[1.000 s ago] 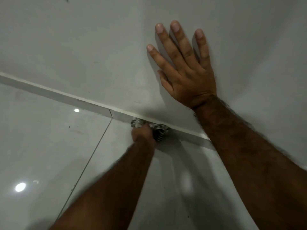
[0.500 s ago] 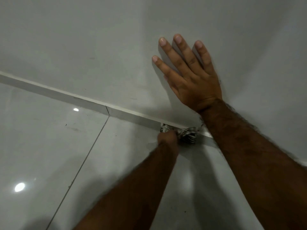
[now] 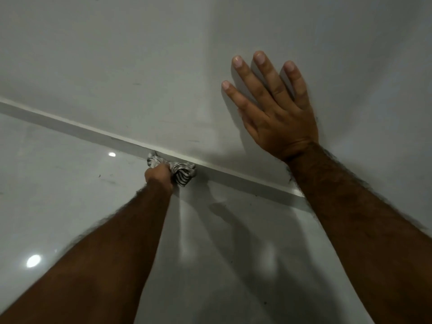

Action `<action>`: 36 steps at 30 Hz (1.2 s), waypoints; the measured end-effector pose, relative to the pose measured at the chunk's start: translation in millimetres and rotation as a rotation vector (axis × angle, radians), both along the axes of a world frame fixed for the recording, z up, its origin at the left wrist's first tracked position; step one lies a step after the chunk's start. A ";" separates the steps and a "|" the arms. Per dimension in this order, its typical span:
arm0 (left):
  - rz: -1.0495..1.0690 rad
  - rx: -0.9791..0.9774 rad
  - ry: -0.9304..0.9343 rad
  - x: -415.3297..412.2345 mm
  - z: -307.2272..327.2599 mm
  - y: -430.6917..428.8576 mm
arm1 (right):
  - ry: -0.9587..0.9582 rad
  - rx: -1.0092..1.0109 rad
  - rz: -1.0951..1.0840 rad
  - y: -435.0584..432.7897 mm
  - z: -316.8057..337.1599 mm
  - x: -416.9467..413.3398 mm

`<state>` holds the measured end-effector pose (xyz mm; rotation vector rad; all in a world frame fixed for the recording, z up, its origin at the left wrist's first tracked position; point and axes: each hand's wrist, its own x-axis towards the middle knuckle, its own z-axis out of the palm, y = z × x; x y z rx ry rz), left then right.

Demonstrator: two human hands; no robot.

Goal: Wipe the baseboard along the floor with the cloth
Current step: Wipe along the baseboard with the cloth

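Observation:
A grey baseboard [image 3: 77, 132] runs along the foot of the wall, slanting from the left edge down to the right. My left hand [image 3: 159, 176] is closed in a fist around a crumpled black-and-white striped cloth [image 3: 183, 174]. It presses the cloth against the baseboard, just below a joint in it. The cloth bulges out on both sides of the fist. My right hand [image 3: 275, 113] lies flat on the wall above, fingers spread and pointing up, holding nothing. My right forearm hides the baseboard's right stretch.
The pale grey wall [image 3: 140, 54] fills the upper half and has a few small dark marks. The glossy light floor tiles [image 3: 58, 195] show two bright lamp reflections and some dark specks. Both forearms cast shadows on the floor.
My left hand first slid the cloth right along the baseboard, then back left to the joint. My right hand has stayed flat on the wall.

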<state>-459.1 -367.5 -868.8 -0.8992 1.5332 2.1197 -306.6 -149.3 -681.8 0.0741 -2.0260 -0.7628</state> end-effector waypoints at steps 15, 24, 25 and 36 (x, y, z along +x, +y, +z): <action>-0.036 -0.032 -0.018 32.3 4.7 26.9 | -0.001 -0.009 -0.011 3.2 -4.1 -2.8; -0.386 -0.018 -0.139 161.7 27.4 114.4 | 0.018 -0.001 0.004 4.5 -3.3 -3.6; -0.381 -0.053 -0.129 156.8 29.6 108.5 | 0.020 0.002 0.004 4.4 -3.1 -3.2; -0.064 -0.170 0.005 45.2 40.8 39.0 | -0.049 0.006 -0.005 -3.0 0.7 -0.9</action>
